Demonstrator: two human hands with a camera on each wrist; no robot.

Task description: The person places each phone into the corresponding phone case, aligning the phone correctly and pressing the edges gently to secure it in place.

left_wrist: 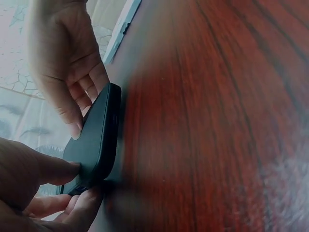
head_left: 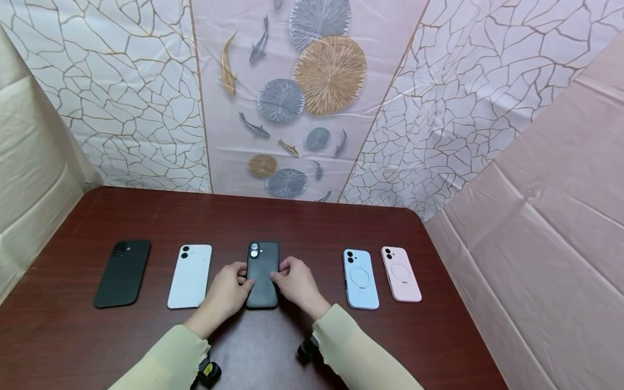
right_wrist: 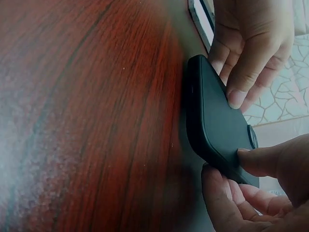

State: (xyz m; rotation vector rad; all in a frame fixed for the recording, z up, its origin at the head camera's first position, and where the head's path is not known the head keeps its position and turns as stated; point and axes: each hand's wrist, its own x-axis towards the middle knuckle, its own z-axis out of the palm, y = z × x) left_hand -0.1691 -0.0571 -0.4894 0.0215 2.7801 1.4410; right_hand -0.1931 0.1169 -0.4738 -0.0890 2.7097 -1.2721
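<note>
A dark grey phone [head_left: 263,281] lies camera side up in the middle of the table, a black rim round its back. My left hand [head_left: 228,288] pinches its left edge, thumb on the back and fingertips at the side. On the opposite edge my right hand [head_left: 298,283] has the same kind of grip. Both wrist views show the phone [left_wrist: 94,135] between the two thumbs, with fingers curled at its sides. In the right wrist view, the phone's lower edge [right_wrist: 194,106] sits close to the tabletop. Its screen side is hidden.
Left of my hands lie a white phone [head_left: 190,276] and a black phone [head_left: 123,274]. To the right are a light blue phone [head_left: 359,295] and a pink phone [head_left: 407,290]. A patterned cloth [head_left: 273,146] hangs behind the reddish-brown table [head_left: 312,222].
</note>
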